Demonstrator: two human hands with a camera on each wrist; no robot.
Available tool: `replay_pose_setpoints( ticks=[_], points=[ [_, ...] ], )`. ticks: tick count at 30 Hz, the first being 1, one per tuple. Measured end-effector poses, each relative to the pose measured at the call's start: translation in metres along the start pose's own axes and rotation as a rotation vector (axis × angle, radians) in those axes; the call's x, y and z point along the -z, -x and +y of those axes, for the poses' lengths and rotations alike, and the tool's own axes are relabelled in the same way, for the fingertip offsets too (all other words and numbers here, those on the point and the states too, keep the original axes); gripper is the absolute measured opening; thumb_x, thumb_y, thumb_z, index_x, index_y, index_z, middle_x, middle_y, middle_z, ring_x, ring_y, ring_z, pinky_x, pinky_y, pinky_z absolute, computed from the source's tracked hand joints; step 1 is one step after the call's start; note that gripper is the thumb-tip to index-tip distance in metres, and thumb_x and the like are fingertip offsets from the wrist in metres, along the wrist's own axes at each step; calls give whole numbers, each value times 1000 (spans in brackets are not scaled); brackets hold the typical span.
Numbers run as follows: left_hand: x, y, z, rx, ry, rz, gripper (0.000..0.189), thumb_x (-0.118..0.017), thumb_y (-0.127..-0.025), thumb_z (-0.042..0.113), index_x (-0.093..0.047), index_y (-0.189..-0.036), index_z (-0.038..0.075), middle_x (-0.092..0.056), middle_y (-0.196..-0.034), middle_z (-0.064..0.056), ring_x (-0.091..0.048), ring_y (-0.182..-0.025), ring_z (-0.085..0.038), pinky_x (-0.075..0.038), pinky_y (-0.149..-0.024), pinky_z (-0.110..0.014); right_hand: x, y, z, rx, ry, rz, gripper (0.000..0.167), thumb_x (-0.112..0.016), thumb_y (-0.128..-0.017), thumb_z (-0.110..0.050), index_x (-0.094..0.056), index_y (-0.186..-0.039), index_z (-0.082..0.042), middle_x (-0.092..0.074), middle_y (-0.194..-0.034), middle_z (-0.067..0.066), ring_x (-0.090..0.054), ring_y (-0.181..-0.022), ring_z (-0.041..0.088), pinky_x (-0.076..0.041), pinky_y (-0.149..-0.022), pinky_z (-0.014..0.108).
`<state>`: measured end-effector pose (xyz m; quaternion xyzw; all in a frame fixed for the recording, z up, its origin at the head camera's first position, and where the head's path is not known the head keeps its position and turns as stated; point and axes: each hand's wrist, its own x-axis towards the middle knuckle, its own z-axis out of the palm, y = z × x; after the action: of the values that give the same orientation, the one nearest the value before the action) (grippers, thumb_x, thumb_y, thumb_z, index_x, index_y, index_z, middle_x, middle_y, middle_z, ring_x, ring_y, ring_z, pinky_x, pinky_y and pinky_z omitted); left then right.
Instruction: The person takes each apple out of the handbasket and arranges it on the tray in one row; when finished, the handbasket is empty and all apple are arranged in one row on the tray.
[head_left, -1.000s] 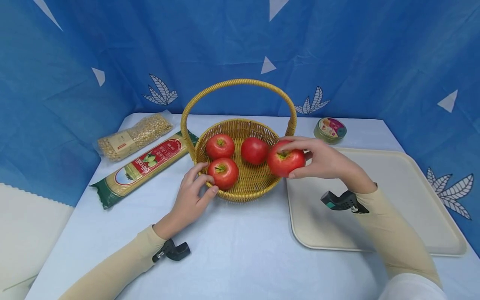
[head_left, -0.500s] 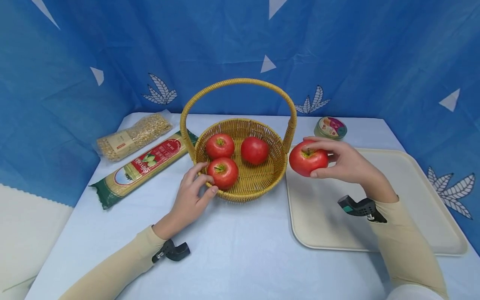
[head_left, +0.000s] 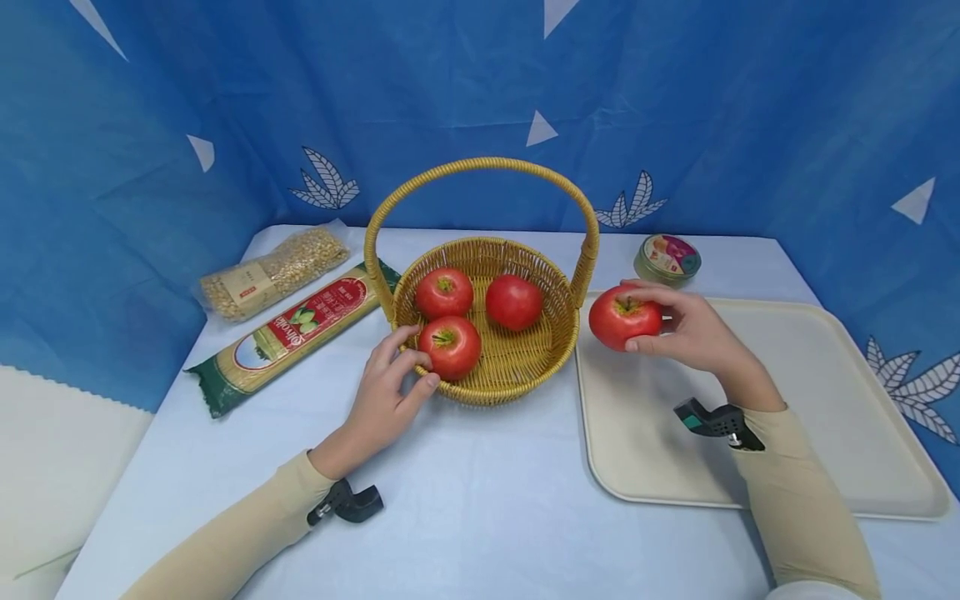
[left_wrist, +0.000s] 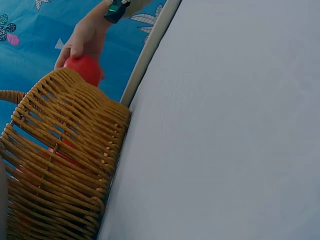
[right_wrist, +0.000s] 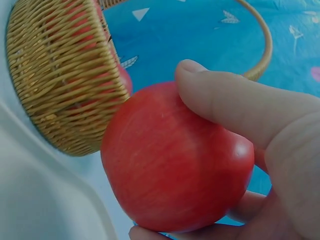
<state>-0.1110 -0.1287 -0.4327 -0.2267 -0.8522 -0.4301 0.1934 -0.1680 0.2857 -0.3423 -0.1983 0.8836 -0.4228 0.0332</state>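
My right hand (head_left: 693, 329) grips a red apple (head_left: 615, 323) between thumb and fingers, above the left end of the tray and just right of the basket. In the right wrist view this apple (right_wrist: 175, 160) fills the middle, with the thumb across its top. The yellow wicker basket (head_left: 555, 358) stands at mid-table, its tall handle upright. Inside lie three apples: one at back left (head_left: 444, 293), one at front left (head_left: 454, 350) and one at right (head_left: 514, 302). My left hand (head_left: 384, 400) holds the basket's front-left rim, fingers curled over it beside the front apple.
A beige tray (head_left: 787, 400) lies on the right of the table. Behind it stands a small round tin (head_left: 667, 258). At left are a packet of spaghetti (head_left: 292, 333) and a clear bag of corn kernels (head_left: 273, 271). A blue curtain (head_left: 450, 83) closes off the back.
My right hand has carried its apple out over the basket's right side to above the tray, slowing in the last half second. My left hand has stayed at the rim.
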Motion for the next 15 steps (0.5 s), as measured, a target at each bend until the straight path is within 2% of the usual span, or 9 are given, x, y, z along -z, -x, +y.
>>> replay_pose_setpoints(
  ticks=[7,15],
  points=[
    [-2,0,-1,-2,-3,1,50,-50,-102,59,-63,-95,10,-49,-146,-25,-42,-138,-46,-32,-110,-68,-4,-4,14,-62,-53,-3,60,-80,-84,-1,-56,-139,1,-40,-157,26,-48,-126,39,-53,-79,10],
    [-1,0,0,-2,-4,1,55,-47,-102,62,-63,-95,10,-49,-145,-26,-42,-137,-47,-33,-109,-68,-12,-10,32,-149,-46,-6,63,-81,-85,-7,-54,-141,0,-40,-158,26,-47,-130,44,-51,-79,10]
  ],
)
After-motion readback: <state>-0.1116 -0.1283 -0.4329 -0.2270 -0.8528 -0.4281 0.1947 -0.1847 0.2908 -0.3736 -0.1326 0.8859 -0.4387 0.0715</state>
